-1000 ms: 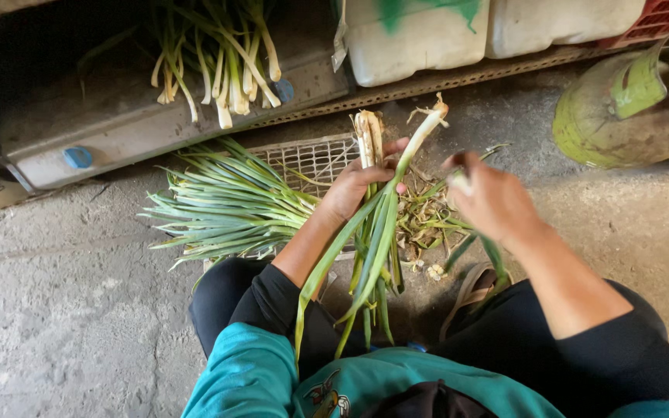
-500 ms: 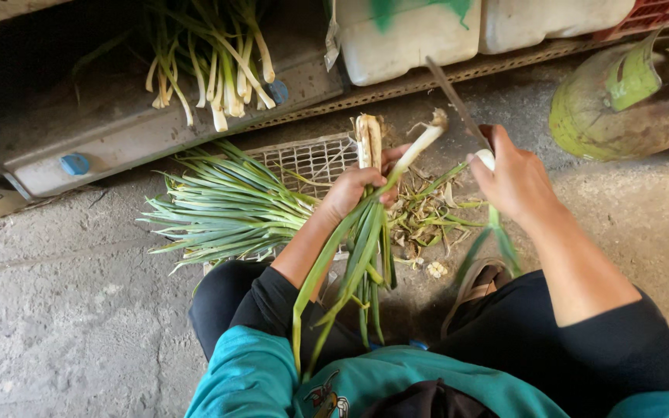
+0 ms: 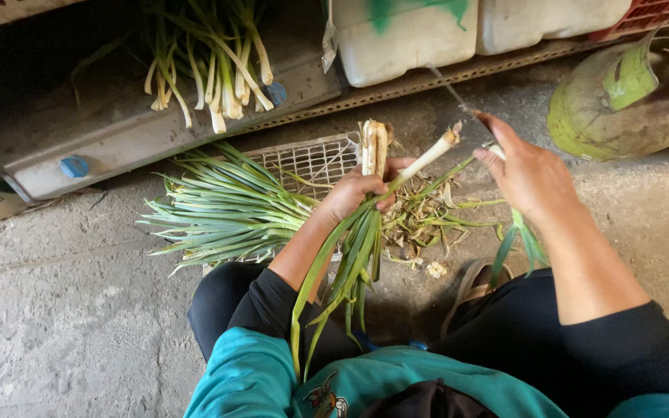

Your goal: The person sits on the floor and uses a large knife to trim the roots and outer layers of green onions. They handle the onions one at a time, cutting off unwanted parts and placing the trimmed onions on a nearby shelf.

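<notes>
The person squats over a concrete floor (image 3: pixel 56 310), and the left hand (image 3: pixel 358 193) is closed tight around a bunch of green onions (image 3: pixel 354 255). The bunch runs lengthwise on a slant: white root ends point up and away toward the right, the long green leaves trail down toward the person's knees. One stalk (image 3: pixel 427 157) sticks out further than the rest, its pale stem bare and its tip stubby and a bit dirty; two more thick, yellowish-white stems (image 3: pixel 375 145) stand nearly upright above the fist. The leaves are flat, bright green and droop loosely.

The right hand (image 3: pixel 532 178) is curled shut around a knife (image 3: pixel 458 97), whose thin dark blade points up and to the left, just beyond the protruding stalk's tip.

Under the hands lies a heap of trimmings (image 3: pixel 420 224). To the left, a pile of green onions (image 3: pixel 226 205) rests on a pale plastic mesh crate (image 3: pixel 315 159).
</notes>
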